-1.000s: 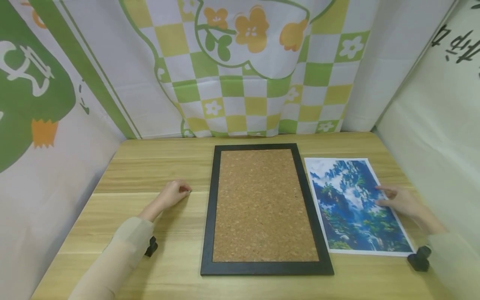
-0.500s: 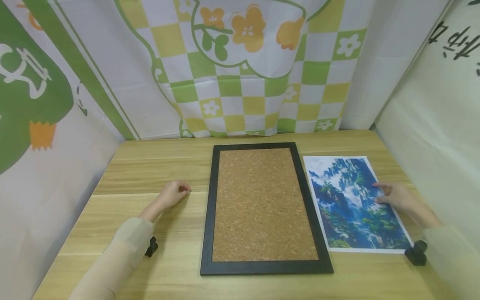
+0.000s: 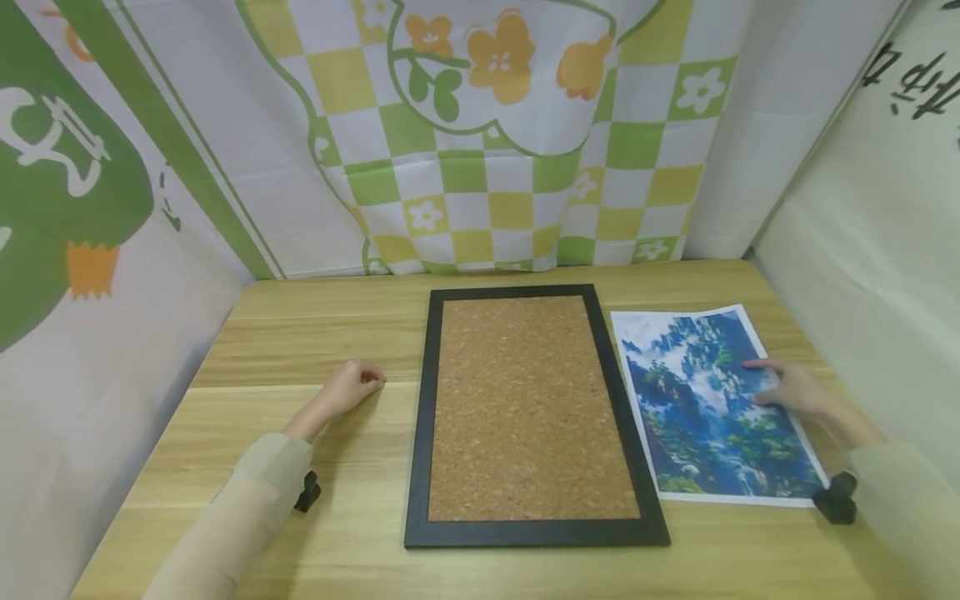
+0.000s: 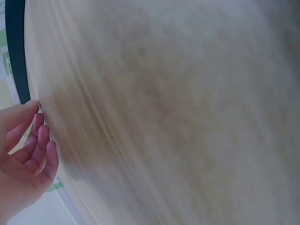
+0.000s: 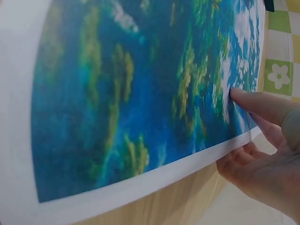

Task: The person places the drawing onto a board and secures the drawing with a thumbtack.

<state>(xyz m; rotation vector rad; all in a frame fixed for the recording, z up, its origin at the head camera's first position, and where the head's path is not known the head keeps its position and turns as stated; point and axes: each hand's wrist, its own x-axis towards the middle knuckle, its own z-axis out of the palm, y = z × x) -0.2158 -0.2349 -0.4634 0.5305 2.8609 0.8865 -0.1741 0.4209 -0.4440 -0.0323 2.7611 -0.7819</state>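
My left hand point(image 3: 351, 387) is low over the table left of the black-framed cork board point(image 3: 532, 408). Its thumb and index finger pinch a tiny shiny thing point(image 4: 40, 111), too small to tell its kind; the other fingers curl loosely. On the right, my right hand point(image 3: 801, 393) grips the right edge of a landscape print point(image 3: 697, 417), a white-bordered sheet with blue mountains and a waterfall. In the right wrist view the thumb point(image 5: 255, 101) lies on the print's face, while other fingers are at and under its edge. The sheet's far right corner is slightly raised.
Both things lie on a wood-grain table point(image 3: 315, 325), the print close beside the board's right frame. A checkered, flowered cloth point(image 3: 487, 192) hangs behind the table. Pale sheets point(image 3: 862, 250) stand at both sides. Each wrist carries a small black device point(image 3: 836, 498).
The print's far right corner has risen a little and its right side now bends upward. My right hand has shifted slightly with it. The left hand keeps its pinch in place.
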